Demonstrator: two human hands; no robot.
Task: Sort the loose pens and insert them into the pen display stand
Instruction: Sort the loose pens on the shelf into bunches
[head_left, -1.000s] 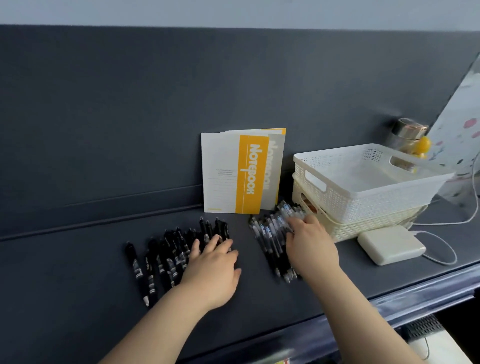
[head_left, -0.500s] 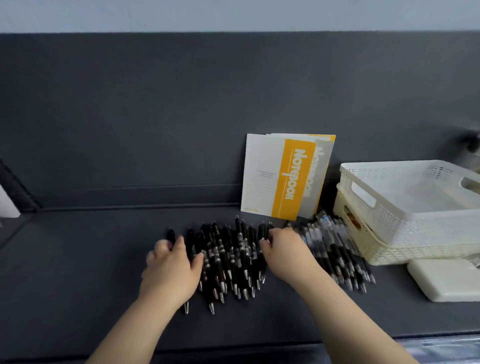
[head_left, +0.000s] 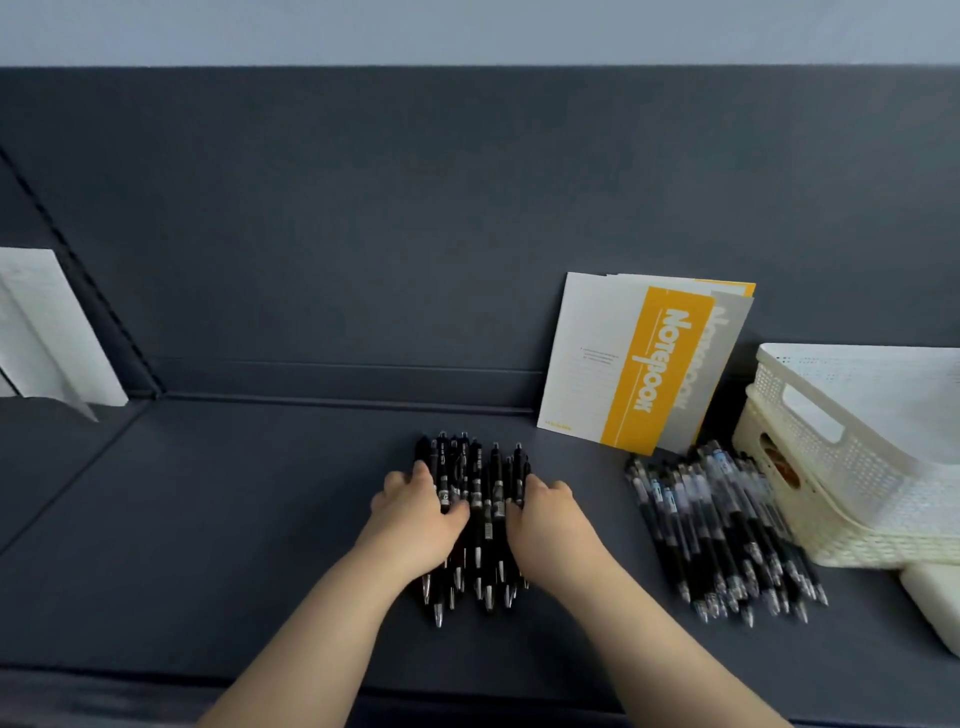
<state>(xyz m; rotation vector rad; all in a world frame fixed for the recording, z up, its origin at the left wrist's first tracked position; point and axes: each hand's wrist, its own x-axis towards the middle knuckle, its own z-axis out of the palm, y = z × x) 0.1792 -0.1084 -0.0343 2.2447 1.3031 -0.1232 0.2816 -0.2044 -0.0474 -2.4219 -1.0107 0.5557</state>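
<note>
Two hands squeeze a bunch of black pens together.

In the middle of the frame, the left hand (head_left: 415, 519) and right hand (head_left: 553, 525) press in on the black pens (head_left: 480, 514) from both sides, fingers curled, on the dark shelf (head_left: 234, 519). More pens (head_left: 727, 530) lie at the right, a bit blurry, beside the baskets (head_left: 852, 457). Notebooks (head_left: 644, 364) lean on the back wall.

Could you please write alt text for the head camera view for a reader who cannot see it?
The left hand and right hand squeeze a bundle of black pens together on a dark shelf. A second pen pile lies beside stacked white baskets, below propped notebooks.
</note>
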